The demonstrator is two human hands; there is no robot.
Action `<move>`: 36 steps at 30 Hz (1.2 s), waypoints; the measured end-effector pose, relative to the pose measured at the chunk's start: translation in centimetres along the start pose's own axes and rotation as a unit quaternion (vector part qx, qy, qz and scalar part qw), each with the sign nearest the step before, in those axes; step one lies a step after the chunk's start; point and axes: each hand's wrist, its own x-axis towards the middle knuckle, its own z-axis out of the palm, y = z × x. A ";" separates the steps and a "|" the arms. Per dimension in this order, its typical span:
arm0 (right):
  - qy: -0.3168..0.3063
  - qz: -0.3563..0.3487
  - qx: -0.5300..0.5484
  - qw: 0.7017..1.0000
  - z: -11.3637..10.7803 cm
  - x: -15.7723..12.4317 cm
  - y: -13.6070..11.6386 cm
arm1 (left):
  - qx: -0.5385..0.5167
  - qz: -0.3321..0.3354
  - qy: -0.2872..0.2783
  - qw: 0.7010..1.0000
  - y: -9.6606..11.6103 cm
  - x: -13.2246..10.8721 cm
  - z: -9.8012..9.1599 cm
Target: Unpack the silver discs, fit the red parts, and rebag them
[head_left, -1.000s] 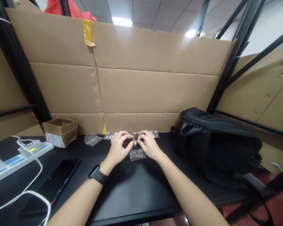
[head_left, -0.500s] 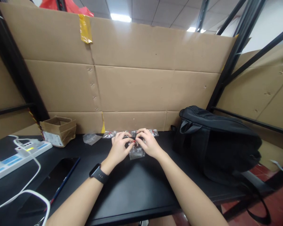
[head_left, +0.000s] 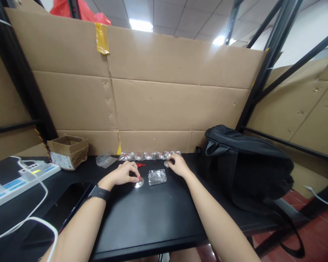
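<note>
On the black table, my left hand pinches the red knob of a clear round disc, which rests at or just above the surface. Farther right, my right hand has its fingertips closed on the edge of another small round disc. Between the hands lies a flat clear plastic bag. A red cord is just beyond my left fingers. Along the cardboard wall runs a row of several bagged discs with red centres, partly hidden by my right hand at its right end.
A crumpled clear bag and an open cardboard box stand back left. A white power strip with cables and a dark phone-like device are at left. A black backpack fills the right side.
My hands, together over the plastic bag before, have moved apart, left hand leftward and nearer, right hand rightward. The two discs, the bag and the red cord now show separately.
</note>
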 end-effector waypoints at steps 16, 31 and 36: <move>-0.060 0.036 -0.032 0.997 1.4 0.2 0.6 | 0.196 -0.056 0.190 0.960 -0.2 3.1 4.5; -0.033 0.062 0.037 0.997 1.0 -0.1 0.5 | 0.204 -0.041 0.201 0.957 1.0 3.7 5.1; -0.022 0.067 0.035 0.997 1.3 0.3 1.3 | 0.202 -0.040 0.240 0.949 1.9 4.0 4.3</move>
